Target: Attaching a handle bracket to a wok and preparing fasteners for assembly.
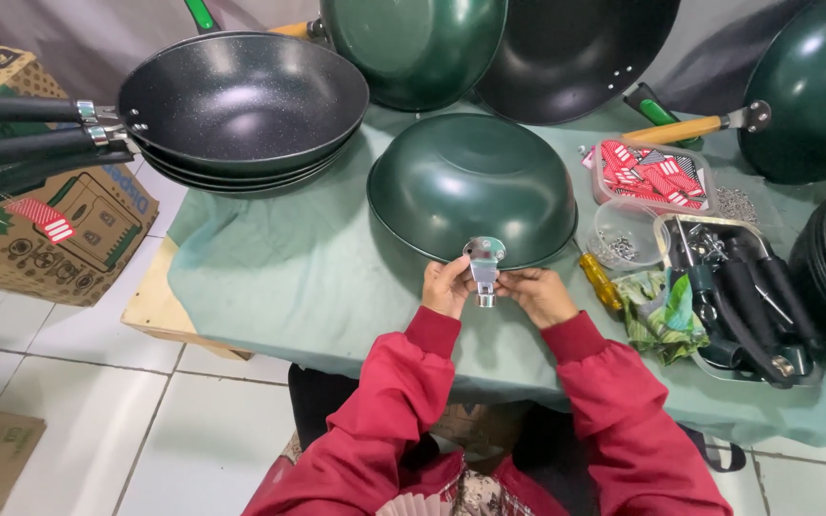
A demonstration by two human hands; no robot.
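Head view shows the left hand (448,286) and right hand (539,294) both pinched on a small metal handle bracket (484,268), held upright just at the 6 o'clock rim of an upturned green wok (470,183) on the green tablecloth (279,277). Bracket looks stiff, light and smooth, probably slippery; its narrow stem seems the surest place to grip. Fingertips behind it are hidden. At 3 o'clock a yellow-handled screwdriver (601,280) lies near a tray of black handles (748,296), whose contents blur together.

printed brown carton (50,229), far left
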